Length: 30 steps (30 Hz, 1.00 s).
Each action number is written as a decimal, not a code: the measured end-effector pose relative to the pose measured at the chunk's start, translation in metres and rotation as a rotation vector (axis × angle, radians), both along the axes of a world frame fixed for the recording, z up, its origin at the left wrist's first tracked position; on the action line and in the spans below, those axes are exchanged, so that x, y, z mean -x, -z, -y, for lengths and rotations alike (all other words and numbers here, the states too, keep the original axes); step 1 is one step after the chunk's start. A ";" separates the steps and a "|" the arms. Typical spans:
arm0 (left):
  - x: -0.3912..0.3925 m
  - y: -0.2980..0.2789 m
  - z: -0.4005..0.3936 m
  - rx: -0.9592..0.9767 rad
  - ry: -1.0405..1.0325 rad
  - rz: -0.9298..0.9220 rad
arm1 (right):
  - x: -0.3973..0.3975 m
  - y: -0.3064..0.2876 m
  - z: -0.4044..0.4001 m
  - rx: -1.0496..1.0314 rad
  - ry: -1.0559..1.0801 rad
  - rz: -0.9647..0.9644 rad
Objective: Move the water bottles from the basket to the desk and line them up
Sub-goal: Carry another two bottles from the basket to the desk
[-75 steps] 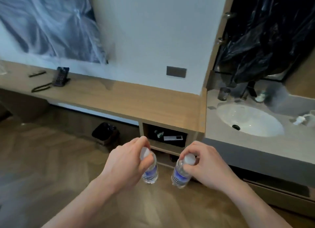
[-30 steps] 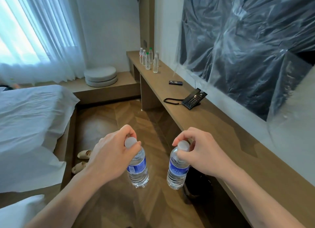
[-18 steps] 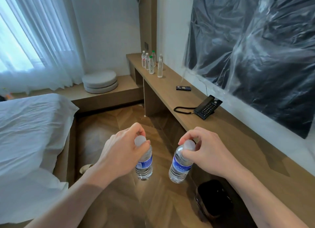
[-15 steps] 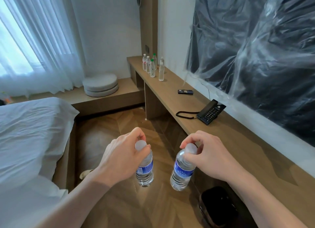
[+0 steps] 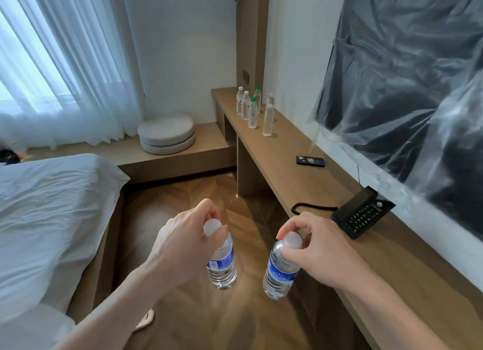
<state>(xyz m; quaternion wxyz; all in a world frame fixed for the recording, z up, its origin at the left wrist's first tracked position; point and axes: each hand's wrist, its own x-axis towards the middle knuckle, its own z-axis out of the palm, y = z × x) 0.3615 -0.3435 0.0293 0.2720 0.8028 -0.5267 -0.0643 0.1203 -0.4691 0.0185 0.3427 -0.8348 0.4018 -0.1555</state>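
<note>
My left hand (image 5: 183,239) pinches the cap of one bottle (image 5: 222,263), which hangs upright over the floor beside the bed (image 5: 52,208). My right hand (image 5: 313,247) pinches the neck of a second bottle (image 5: 279,271), tilted a little and hanging just off the desk (image 5: 282,171) edge. I judge this the carrying step: both bottles are out of the basket, which I cannot see. Six bottles (image 5: 252,109) stand clustered at the desk's far end, beyond the phone (image 5: 363,213). Next I'd walk there, set both down upright beside them and square the row, taking care not to topple any.
</note>
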 end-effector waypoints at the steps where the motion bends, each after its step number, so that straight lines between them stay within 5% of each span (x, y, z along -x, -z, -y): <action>1: -0.006 -0.002 0.015 0.003 -0.016 -0.002 | -0.008 -0.002 0.018 -0.001 -0.014 -0.009; 13: -0.106 -0.004 0.163 0.042 -0.137 -0.016 | -0.113 -0.029 0.193 0.019 -0.095 -0.023; 30: -0.333 0.003 0.388 -0.072 0.092 0.015 | -0.303 0.001 0.378 -0.052 0.165 0.015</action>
